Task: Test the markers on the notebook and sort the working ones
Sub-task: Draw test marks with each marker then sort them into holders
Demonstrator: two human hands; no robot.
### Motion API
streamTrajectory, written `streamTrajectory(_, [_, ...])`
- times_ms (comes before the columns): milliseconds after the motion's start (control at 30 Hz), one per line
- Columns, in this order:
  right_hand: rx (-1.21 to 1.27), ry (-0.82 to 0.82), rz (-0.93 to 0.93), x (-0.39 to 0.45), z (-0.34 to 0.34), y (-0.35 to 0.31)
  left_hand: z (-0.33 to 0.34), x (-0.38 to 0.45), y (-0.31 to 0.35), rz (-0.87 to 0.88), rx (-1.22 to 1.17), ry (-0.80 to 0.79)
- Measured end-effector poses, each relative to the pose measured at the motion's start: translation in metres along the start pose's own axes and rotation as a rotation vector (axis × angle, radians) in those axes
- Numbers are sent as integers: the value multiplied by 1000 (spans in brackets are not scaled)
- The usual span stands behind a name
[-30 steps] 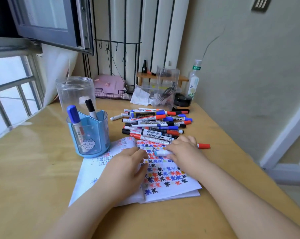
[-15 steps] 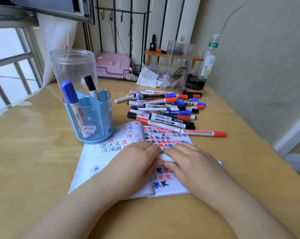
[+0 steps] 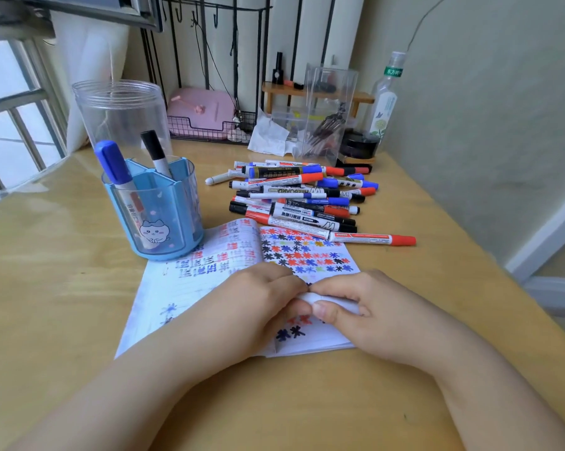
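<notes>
While both sets of fingers curl in toward each other over the open notebook [image 3: 190, 288], the right hand [image 3: 372, 317] has thumb and fingers pinched round a white marker [image 3: 336, 301], and only a short stretch of its barrel shows between them. Left hand [image 3: 251, 307] meets it at the marker's left end, fingertips bunched tight there, though whether they actually grip the end or a cap I cannot tell, it's hidden under the knuckles. Both hands sit low over the notebook's near right page, just above a few red and dark blue test stars. Further up that page, rows of red, blue and black stars crowd the paper; the left page carries red and blue scribbles. Just past the notebook's far edge lies the pile of markers [image 3: 300, 196], red, blue and black caps jumbled together, with one red-capped marker [image 3: 372, 238] stretched along the near side of the heap, its cap pointing right. Off to the left, touching the notebook's far left corner, stands the blue pen holder [image 3: 164, 222], a blue-capped marker [image 3: 113, 164] and a black-capped marker [image 3: 154, 151] upright inside. Behind it, a clear plastic jar [image 3: 121, 115]. All of it on the wooden desk [image 3: 47, 304].
</notes>
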State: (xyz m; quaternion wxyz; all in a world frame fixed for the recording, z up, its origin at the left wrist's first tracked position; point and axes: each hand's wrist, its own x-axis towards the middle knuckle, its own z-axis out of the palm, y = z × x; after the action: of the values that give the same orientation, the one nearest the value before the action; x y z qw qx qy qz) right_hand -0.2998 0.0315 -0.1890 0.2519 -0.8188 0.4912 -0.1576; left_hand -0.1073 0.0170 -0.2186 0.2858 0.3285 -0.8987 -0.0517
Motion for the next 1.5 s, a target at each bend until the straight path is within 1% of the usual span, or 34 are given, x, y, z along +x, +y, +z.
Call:
streamTrajectory(100, [-21,-17,7,-1,-3,-9,-2,-2,1,-1,-1,1])
streamTrajectory(233, [-111,-7,27,-1,-8,-20,-3,-3,-5,34,35,20])
streamTrajectory(300, [-256,4,-9,-2,-8,-25,-4,-3,-7,3,3,9])
streamTrajectory(367, [-458,17,-49,0,-7,-27,-6,-4,-6,-114,-106,-11])
streamTrajectory(400, [-557,51,-70,2,-6,-27,-6,-4,-5,-170,-165,-28])
streamTrajectory(433, [-634,118,-129,3,-4,-29,-6,-3,-5,-206,-207,-44])
streamTrajectory(467, [-726,181,-221,5,-1,-28,-6,-3,-5,-224,-235,-61])
streamTrajectory(500, [-783,197,-262,7,1,-30,-6,-2,-4,-224,-246,-79])
streamTrajectory(633, [-838,232,-300,12,4,-27,-8,-4,-7,-177,-238,-103])
streamTrajectory(700, [-819,183,-308,10,2,-34,-9,-5,-6,-164,-262,-98])
streamTrajectory(733, [-808,120,-269,10,-2,-39,-10,-5,-6,-164,-272,-100])
streamTrajectory(767, [-799,132,-293,10,-5,-38,-10,-5,-5,-166,-277,-101])
streamTrajectory(833, [-713,34,-268,9,-10,-35,-10,-5,-4,-166,-285,-104])
streamTrajectory(933, [-627,-15,-224,9,-16,-38,-10,-5,-4,-177,-300,-108])
streamTrajectory(1133, [-635,-4,-195,4,-14,-37,-9,-4,0,-153,-306,-102])
streamTrajectory(1200, [-623,59,-138,1,-15,-29,-15,-6,-6,-187,-284,-50])
streamTrajectory(1267, [-585,135,-41,-8,-25,-18,-21,-8,-13,-224,-268,25])
streamTrajectory(1333, [-474,149,24,-19,-35,-9,-20,-8,-14,-190,-240,46])
streamTrajectory(1400, [-343,127,82,-27,-40,-8,-14,-5,-8,-159,-219,9])
streamTrajectory(1467, [-220,76,116,-31,-39,-7,-10,-3,-6,-171,-217,-8])
streamTrajectory(1500, [-116,41,141,-31,-37,-7,-10,-4,-7,-178,-213,-3])
